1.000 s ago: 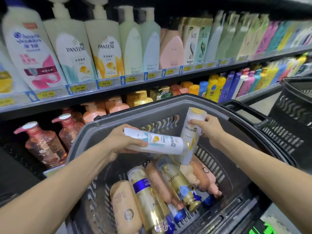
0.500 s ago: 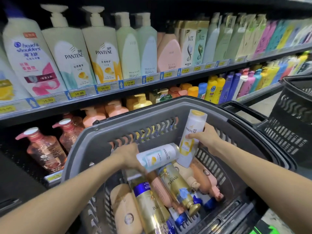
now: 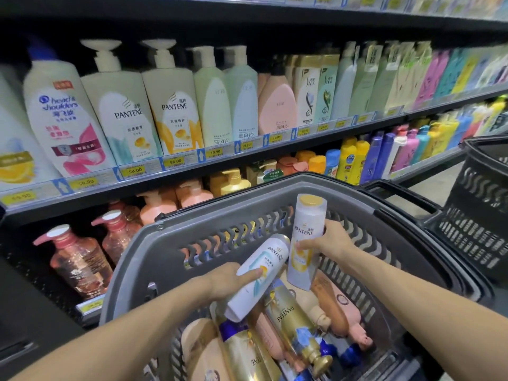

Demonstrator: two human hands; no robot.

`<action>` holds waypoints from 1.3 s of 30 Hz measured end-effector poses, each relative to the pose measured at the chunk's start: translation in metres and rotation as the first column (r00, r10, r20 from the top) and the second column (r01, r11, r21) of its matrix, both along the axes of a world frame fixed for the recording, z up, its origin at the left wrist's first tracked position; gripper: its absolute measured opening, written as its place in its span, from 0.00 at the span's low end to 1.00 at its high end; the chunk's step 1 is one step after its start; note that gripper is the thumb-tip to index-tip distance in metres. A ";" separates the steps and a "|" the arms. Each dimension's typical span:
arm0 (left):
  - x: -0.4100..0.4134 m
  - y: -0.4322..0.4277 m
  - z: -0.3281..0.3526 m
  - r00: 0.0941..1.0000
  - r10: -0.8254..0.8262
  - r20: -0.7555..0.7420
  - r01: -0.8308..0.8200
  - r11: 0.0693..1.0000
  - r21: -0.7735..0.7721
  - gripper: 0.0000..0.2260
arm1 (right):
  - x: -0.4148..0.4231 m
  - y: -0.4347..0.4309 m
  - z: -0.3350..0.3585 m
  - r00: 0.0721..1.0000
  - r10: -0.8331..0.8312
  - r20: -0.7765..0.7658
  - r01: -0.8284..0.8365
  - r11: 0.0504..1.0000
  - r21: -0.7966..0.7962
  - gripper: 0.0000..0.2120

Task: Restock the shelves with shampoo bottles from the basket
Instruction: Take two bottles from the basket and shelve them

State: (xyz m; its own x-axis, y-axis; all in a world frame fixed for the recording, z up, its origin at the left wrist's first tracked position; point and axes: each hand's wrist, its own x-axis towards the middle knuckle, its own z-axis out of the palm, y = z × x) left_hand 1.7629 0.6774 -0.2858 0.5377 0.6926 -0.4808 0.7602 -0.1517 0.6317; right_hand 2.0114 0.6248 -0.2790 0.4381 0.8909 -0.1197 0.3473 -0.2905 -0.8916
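Across the top of the frame, the shelves (image 3: 192, 170) are standing full of smooth bottles (image 3: 176, 105). In the lower middle, we are reaching into the holey gray plastic basket (image 3: 275, 188). Our left hand (image 3: 231, 280) is gripping a round blue-label bottle (image 3: 270, 257) and our right hand (image 3: 332, 243) a yellow-capped bottle (image 3: 308, 224), probably for lifting out.

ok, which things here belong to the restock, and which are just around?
Job: left hand, blue-label Pantene bottle, right hand, yellow-label Pantene bottle, grey basket, gold Pantene bottle, shelf.
Around: black basket, pink pump bottles, Head & Shoulders bottle.
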 end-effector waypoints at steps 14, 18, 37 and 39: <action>-0.052 -0.010 0.108 0.522 0.382 0.763 -0.526 0.848 -0.065 0.26 | -0.057 0.008 0.117 0.968 0.194 -0.160 -0.089 0.860 0.503 0.22; -0.069 0.005 0.146 0.252 0.402 0.881 -0.701 0.703 -0.120 0.26 | -0.092 0.026 0.149 0.955 0.252 -0.156 -0.118 0.806 0.579 0.23; -0.148 0.049 0.253 0.273 -0.031 0.962 -0.837 0.485 0.253 0.20 | -0.221 0.125 0.287 0.762 0.594 -0.258 -0.136 0.536 0.834 0.12; -0.152 0.058 0.275 0.302 -0.072 0.950 -0.839 0.454 0.301 0.19 | -0.222 0.134 0.304 0.735 0.623 -0.270 -0.123 0.514 0.849 0.12</action>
